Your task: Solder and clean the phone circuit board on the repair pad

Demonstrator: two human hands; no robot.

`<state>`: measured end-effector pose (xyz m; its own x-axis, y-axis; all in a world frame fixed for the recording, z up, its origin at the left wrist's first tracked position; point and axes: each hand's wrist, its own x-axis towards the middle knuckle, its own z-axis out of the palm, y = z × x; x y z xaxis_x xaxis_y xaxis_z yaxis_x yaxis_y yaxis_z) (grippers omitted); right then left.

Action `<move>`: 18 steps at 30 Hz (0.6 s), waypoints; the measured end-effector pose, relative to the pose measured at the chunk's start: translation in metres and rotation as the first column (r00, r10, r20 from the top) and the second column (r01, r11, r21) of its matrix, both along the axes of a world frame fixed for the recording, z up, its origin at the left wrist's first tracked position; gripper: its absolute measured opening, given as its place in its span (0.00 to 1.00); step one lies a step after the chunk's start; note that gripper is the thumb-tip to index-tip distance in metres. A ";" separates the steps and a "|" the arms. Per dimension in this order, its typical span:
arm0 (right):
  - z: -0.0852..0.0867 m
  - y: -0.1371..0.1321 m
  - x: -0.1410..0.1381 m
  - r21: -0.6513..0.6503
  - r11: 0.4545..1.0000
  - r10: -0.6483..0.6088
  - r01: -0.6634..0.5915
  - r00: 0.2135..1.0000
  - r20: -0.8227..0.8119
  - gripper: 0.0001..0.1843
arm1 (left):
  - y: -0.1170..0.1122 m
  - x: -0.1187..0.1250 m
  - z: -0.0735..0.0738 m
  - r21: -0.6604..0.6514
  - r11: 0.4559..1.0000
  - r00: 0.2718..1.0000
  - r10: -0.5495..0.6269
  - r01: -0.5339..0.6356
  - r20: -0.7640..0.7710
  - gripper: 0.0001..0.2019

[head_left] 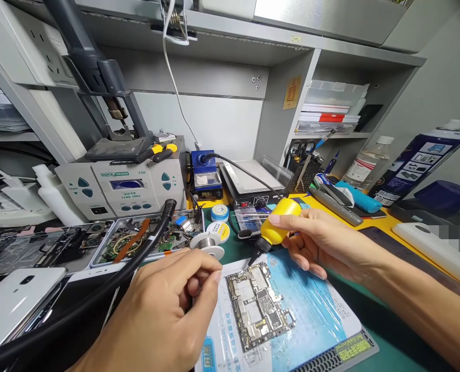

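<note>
A phone circuit board (259, 305) lies on a blue and white mat (315, 320) in front of me. My right hand (323, 243) grips a small yellow squeeze bottle (278, 227) tilted down, its black nozzle touching the board's top edge. My left hand (171, 310) is closed just left of the board, fingers pinched together near a black hose (152, 243); what it holds is hidden.
A grey hot-air rework station (121, 188) stands at the back left, a blue soldering station (205, 178) and a heating plate (249, 181) beside it. A tray of phone parts (137, 240), solder spools (209, 243), a white phone (16, 299), a spray can (419, 160) and tools lie around.
</note>
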<state>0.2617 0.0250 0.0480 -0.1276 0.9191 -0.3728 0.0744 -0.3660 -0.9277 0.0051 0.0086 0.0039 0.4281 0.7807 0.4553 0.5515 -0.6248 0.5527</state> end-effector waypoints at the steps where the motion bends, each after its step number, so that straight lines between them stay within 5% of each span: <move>1: 0.000 0.000 0.000 -0.001 1.000 0.005 -0.005 1.000 0.011 0.19 | 0.000 0.000 0.000 0.002 1.000 1.000 -0.001 0.001 -0.002 0.06; 8: -0.005 -0.001 0.002 0.015 1.000 -0.017 0.017 1.000 0.000 0.18 | 0.000 0.002 0.001 0.021 1.000 1.000 -0.003 0.003 -0.005 0.06; 13: -0.002 0.003 0.008 -0.070 0.995 -0.089 0.075 0.967 -0.237 0.15 | 0.000 0.001 0.002 0.004 1.000 1.000 -0.002 0.002 0.004 0.07; 18: 0.003 0.005 0.019 -0.189 0.981 -0.134 0.036 0.832 -0.539 0.09 | -0.001 -0.002 0.001 -0.046 0.999 1.000 0.004 -0.004 -0.011 0.07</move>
